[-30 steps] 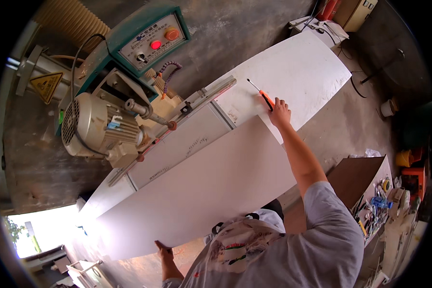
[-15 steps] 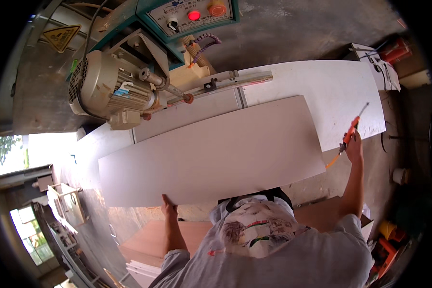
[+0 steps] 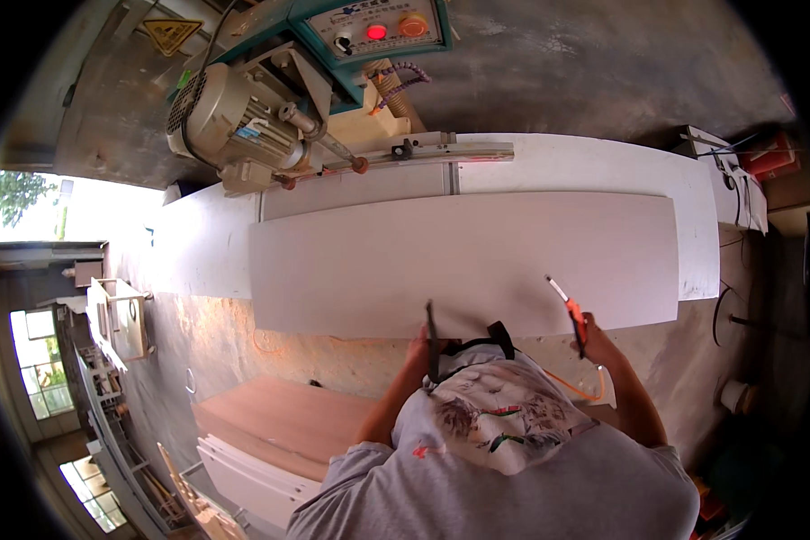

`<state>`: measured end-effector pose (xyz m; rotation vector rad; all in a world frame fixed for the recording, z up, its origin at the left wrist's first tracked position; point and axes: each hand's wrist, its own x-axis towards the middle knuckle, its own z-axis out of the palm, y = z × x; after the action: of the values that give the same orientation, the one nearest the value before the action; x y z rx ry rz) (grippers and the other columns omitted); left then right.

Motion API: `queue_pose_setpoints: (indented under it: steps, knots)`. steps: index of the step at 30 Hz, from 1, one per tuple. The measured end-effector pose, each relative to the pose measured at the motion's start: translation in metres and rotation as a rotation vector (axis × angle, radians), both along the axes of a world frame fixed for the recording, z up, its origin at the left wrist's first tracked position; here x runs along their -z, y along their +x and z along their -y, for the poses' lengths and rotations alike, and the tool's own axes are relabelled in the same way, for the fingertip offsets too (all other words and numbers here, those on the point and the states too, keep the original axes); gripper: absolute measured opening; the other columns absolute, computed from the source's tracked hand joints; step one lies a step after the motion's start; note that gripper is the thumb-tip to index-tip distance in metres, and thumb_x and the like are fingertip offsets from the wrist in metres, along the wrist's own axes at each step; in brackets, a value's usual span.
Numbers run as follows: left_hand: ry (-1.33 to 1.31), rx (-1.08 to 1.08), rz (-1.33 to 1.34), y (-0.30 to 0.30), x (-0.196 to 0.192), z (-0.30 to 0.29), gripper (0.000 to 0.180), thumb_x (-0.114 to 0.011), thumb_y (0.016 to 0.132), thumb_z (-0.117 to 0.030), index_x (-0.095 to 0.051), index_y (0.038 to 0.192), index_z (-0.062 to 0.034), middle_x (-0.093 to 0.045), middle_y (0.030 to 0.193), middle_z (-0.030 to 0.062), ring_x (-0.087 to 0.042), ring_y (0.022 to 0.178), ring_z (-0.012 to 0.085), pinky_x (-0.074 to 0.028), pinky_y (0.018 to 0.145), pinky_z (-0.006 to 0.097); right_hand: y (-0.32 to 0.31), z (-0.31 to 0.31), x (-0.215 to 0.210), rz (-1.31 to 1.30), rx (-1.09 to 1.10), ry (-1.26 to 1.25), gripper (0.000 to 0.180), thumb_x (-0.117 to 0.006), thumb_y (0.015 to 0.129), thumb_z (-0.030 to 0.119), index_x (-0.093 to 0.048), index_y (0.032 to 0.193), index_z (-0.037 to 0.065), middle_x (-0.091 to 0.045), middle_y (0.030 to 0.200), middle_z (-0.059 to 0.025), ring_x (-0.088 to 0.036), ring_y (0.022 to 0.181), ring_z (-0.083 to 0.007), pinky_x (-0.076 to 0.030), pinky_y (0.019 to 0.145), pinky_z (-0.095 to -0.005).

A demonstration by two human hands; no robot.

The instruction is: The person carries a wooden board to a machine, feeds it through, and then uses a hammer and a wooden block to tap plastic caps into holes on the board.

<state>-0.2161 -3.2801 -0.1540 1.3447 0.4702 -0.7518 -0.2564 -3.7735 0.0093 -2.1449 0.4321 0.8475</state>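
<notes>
My right hand (image 3: 598,345) is wrapped round an orange and black air blow gun (image 3: 576,317). The gun's pale nozzle points up and left over a long white board (image 3: 468,256), and a thin orange hose (image 3: 578,389) trails below. The board lies flat on the white worktable (image 3: 202,238), its near edge sticking out toward my body. Close to that edge is my left hand (image 3: 414,353), its fingers partly covered by a dark, narrow strip (image 3: 433,342) that looks like a strap. Whether this hand grips the board cannot be made out.
Beyond the board stands a machine with a grey motor (image 3: 243,126), a metal fence rail (image 3: 441,155) and a control panel (image 3: 369,31) with a lit red lamp. Stacked brown and white panels (image 3: 279,423) lie at lower left. A white bucket (image 3: 736,394) is on the right.
The board has shifted right and now lies squarer to the worktable. My right hand has brought the blow gun left, over the board. My left hand has moved right along the near edge.
</notes>
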Motion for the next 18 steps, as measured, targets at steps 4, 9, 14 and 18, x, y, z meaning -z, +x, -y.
queue_pose_setpoints:
  steps: [4, 9, 14, 18]
  knots:
    - [-0.028, 0.36, 0.194, 0.006, -0.012, 0.001, 0.05, -0.057, 0.104, -0.038, -0.053, 0.135, 0.0013, -0.068, 0.131, 0.0185, -0.065, 0.12, 0.0283, -0.049, 0.106, 0.041, -0.017, -0.046, -0.004, 0.027, -0.216, 0.4, 0.074, -0.078, 0.087, 0.022, -0.041, 0.148, 0.003, -0.06, 0.134, -0.019, -0.06, 0.123, -0.0315, -0.049, 0.101, -0.0415]
    - [0.689, 0.767, 0.578, 0.033, -0.067, -0.057, 0.059, -0.059, 0.102, -0.047, -0.051, 0.136, 0.0, -0.067, 0.128, 0.0197, -0.067, 0.116, 0.0328, -0.055, 0.096, 0.044, -0.008, -0.067, -0.033, -0.249, -0.048, 0.464, 0.042, -0.073, 0.095, 0.029, -0.064, 0.128, 0.003, -0.071, 0.118, -0.0085, -0.066, 0.105, -0.0239, -0.052, 0.094, -0.0408]
    - [-0.275, -0.736, -0.226, 0.071, -0.012, -0.213, 0.054, -0.059, 0.103, -0.046, -0.049, 0.135, -0.0036, -0.067, 0.109, 0.0129, -0.07, 0.087, 0.0306, -0.061, 0.076, 0.042, 0.015, -0.105, -0.064, 0.126, -0.098, -0.447, 0.028, -0.067, 0.093, 0.029, -0.07, 0.116, 0.012, -0.077, 0.097, -0.012, -0.073, 0.087, -0.036, -0.055, 0.076, -0.0513]
    - [0.136, -0.791, -0.172, 0.098, -0.017, -0.308, 0.055, -0.054, 0.105, -0.049, -0.05, 0.137, -0.0041, -0.067, 0.112, 0.0148, -0.071, 0.086, 0.0284, -0.061, 0.065, 0.041, 0.012, -0.165, -0.132, 0.278, -0.317, 0.028, 0.034, -0.069, 0.091, 0.025, -0.065, 0.121, 0.01, -0.073, 0.105, -0.0162, -0.072, 0.092, -0.0349, -0.056, 0.076, -0.0472]
